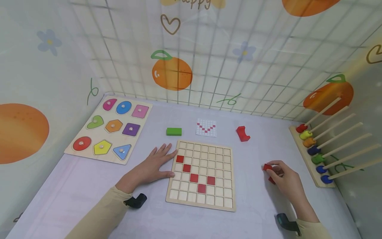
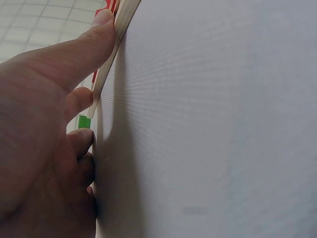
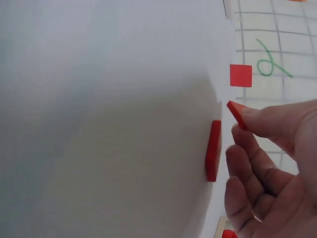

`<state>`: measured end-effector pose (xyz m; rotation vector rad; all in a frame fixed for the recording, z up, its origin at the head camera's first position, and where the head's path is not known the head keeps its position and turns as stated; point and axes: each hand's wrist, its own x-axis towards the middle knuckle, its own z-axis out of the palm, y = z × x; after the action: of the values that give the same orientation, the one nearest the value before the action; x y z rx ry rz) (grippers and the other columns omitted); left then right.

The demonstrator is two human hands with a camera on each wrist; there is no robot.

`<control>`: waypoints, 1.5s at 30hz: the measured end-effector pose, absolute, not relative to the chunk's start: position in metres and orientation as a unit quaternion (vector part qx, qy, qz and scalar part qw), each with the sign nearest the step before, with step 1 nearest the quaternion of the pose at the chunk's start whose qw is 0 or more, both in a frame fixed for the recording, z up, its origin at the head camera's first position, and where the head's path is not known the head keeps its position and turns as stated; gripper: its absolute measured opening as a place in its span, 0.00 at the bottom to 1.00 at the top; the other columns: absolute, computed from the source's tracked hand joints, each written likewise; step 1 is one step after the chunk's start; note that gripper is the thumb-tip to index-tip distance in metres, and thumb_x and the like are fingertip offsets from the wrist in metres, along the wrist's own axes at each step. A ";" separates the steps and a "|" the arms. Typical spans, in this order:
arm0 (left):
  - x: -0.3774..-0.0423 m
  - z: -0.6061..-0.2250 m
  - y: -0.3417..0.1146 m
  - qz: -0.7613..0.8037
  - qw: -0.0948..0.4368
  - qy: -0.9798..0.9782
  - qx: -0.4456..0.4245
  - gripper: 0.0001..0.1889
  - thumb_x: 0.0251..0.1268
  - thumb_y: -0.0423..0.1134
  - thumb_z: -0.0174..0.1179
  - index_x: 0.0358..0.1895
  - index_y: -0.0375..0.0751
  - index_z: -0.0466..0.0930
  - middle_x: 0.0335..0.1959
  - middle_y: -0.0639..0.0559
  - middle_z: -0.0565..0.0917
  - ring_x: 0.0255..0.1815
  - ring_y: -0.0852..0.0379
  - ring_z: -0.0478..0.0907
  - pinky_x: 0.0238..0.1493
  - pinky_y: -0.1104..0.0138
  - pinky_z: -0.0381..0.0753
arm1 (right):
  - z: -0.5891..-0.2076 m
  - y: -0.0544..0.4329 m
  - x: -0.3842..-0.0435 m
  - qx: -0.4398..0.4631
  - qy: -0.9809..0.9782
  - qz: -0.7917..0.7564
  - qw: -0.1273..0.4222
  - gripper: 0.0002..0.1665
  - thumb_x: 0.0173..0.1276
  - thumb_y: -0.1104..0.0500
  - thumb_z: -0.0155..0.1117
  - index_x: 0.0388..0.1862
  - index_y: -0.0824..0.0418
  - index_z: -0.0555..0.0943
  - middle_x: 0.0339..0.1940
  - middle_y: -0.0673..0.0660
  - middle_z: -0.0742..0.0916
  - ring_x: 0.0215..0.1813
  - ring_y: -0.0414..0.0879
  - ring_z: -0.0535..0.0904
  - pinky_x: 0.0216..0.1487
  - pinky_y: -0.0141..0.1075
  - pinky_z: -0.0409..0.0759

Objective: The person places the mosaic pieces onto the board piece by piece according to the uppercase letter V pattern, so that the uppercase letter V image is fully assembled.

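A wooden grid board lies flat, with several red square tiles set in its cells. My left hand rests spread at the board's left edge; the thumb and index fingertip touch the frame, as the left wrist view also shows. Right of the board, my right hand pinches a small red tile between thumb and index finger, held tilted above the table. Another red tile lies on the table below that hand, partly hidden by it in the head view.
Behind the board are a green block, a printed pattern card and a red arch block. A knobbed shape puzzle lies at the left. Right stands a peg rack with coloured beads, its pegs slanting outward.
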<state>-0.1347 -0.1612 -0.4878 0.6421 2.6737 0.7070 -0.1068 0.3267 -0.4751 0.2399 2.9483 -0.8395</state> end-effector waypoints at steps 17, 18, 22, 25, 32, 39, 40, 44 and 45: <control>-0.134 -0.489 -0.161 0.248 0.149 0.930 0.225 0.47 0.63 0.60 0.67 0.82 0.52 0.56 0.84 0.46 0.46 0.84 0.44 0.36 0.82 0.46 0.34 | -0.466 0.302 -0.104 0.044 0.959 -0.278 0.034 0.16 0.73 0.59 0.66 0.58 0.57 0.79 0.47 0.63 0.87 0.44 0.53 0.80 0.41 0.32 0.82; -0.135 -0.489 -0.161 0.248 0.150 0.931 0.225 0.47 0.63 0.61 0.67 0.82 0.53 0.56 0.84 0.46 0.46 0.84 0.44 0.35 0.82 0.47 0.34 | -0.466 0.301 -0.104 0.042 0.959 -0.277 0.031 0.16 0.73 0.60 0.66 0.57 0.57 0.79 0.47 0.63 0.87 0.44 0.53 0.80 0.41 0.32 0.82; -0.135 -0.489 -0.161 0.248 0.149 0.930 0.226 0.47 0.63 0.61 0.67 0.82 0.53 0.56 0.84 0.47 0.46 0.84 0.44 0.35 0.82 0.47 0.34 | -0.466 0.292 -0.103 0.040 0.960 -0.275 0.023 0.16 0.71 0.60 0.68 0.56 0.58 0.80 0.45 0.61 0.88 0.42 0.52 0.80 0.40 0.31 0.82; -0.135 -0.490 -0.162 0.248 0.149 0.930 0.226 0.47 0.63 0.61 0.67 0.82 0.53 0.56 0.84 0.47 0.46 0.84 0.44 0.35 0.82 0.47 0.34 | -0.465 0.285 -0.101 0.040 0.959 -0.279 0.024 0.16 0.70 0.60 0.69 0.56 0.59 0.81 0.44 0.60 0.87 0.41 0.51 0.79 0.38 0.30 0.81; -0.135 -0.490 -0.162 0.248 0.146 0.930 0.228 0.47 0.63 0.62 0.67 0.82 0.53 0.56 0.84 0.46 0.47 0.84 0.44 0.36 0.82 0.47 0.35 | -0.463 0.273 -0.100 0.030 0.958 -0.285 0.023 0.17 0.69 0.59 0.71 0.55 0.58 0.82 0.42 0.57 0.88 0.40 0.49 0.78 0.37 0.29 0.81; -0.135 -0.491 -0.163 0.249 0.144 0.931 0.227 0.47 0.63 0.62 0.67 0.82 0.53 0.56 0.84 0.46 0.47 0.84 0.44 0.36 0.82 0.46 0.35 | -0.458 0.262 -0.097 0.014 0.956 -0.292 0.024 0.16 0.69 0.59 0.72 0.54 0.57 0.83 0.41 0.54 0.88 0.40 0.48 0.79 0.39 0.31 0.81; -0.135 -0.491 -0.163 0.249 0.144 0.931 0.227 0.47 0.63 0.62 0.67 0.82 0.53 0.56 0.84 0.46 0.47 0.84 0.44 0.36 0.82 0.46 0.35 | -0.458 0.260 -0.097 0.012 0.956 -0.293 0.024 0.16 0.68 0.59 0.72 0.54 0.57 0.83 0.41 0.54 0.88 0.40 0.48 0.79 0.38 0.30 0.81; -0.135 -0.491 -0.163 0.250 0.144 0.930 0.228 0.47 0.63 0.62 0.67 0.82 0.53 0.56 0.84 0.46 0.47 0.84 0.44 0.36 0.82 0.47 0.35 | -0.456 0.255 -0.095 0.006 0.953 -0.302 0.026 0.16 0.68 0.59 0.73 0.53 0.57 0.84 0.39 0.53 0.88 0.39 0.47 0.78 0.37 0.29 0.81; -0.135 -0.491 -0.163 0.250 0.144 0.930 0.229 0.47 0.63 0.62 0.67 0.82 0.52 0.56 0.84 0.46 0.47 0.84 0.44 0.36 0.82 0.46 0.35 | -0.457 0.253 -0.095 0.004 0.952 -0.304 0.027 0.16 0.68 0.59 0.73 0.53 0.56 0.84 0.39 0.53 0.88 0.39 0.47 0.78 0.37 0.29 0.81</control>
<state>-0.1349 -0.1625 -0.4908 0.6592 2.6801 0.7214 -0.0950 0.2534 -0.4567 0.0135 2.9416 -0.9387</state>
